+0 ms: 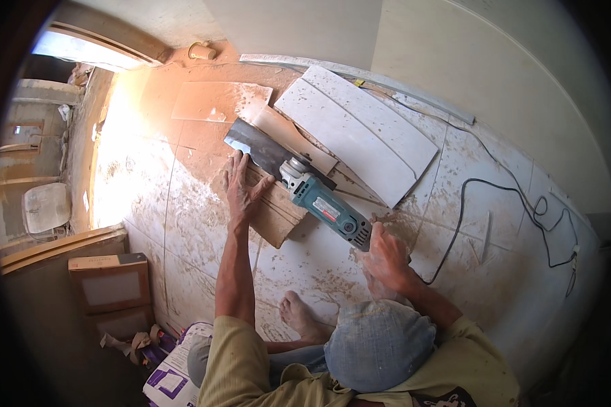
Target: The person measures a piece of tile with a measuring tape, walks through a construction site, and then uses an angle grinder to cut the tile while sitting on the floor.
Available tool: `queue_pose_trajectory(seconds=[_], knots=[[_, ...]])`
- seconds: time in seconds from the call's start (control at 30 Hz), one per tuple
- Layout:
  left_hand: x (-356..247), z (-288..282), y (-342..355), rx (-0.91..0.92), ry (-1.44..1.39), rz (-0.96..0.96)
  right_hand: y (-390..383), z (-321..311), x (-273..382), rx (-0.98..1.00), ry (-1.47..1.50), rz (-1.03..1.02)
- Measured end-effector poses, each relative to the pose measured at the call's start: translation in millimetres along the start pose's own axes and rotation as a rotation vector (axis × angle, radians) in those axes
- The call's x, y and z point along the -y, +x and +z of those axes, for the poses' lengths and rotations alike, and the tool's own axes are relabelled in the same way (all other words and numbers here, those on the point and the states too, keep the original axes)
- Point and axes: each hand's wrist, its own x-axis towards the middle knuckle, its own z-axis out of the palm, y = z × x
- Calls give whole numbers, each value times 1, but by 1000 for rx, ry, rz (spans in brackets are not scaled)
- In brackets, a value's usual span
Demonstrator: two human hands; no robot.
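A teal angle grinder (327,210) with a silver gear head lies slantwise in the middle of the head view. My right hand (387,259) is wrapped round its rear end. The grinder's head is at a dark, glossy strip of tile (259,147); its disc is hard to make out. Beneath the strip sits a dusty brown slab (278,220). With fingers spread, my left hand (246,186) rests on the near edge of the strip and slab, left of the grinder head.
White tile pieces (360,132) lie stacked beyond the grinder. Orange dust coats the floor near a bucket (201,50). A black cord (485,182) loops across the floor at right. Cardboard boxes (112,288) and a white-and-purple bag (176,370) stand at lower left, near my bare foot (302,317).
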Motion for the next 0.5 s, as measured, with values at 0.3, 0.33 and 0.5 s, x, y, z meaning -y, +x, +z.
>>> queue_pose_trajectory(seconds=[0.3, 0.33, 0.5], knots=[[-1, 0, 2, 7, 9, 3, -3, 6, -4, 2, -27, 5], [0, 0, 2, 7, 14, 2, -3, 5, -3, 1, -25, 6], [0, 0, 1, 14, 26, -3, -8, 0, -3, 45, 1, 44]])
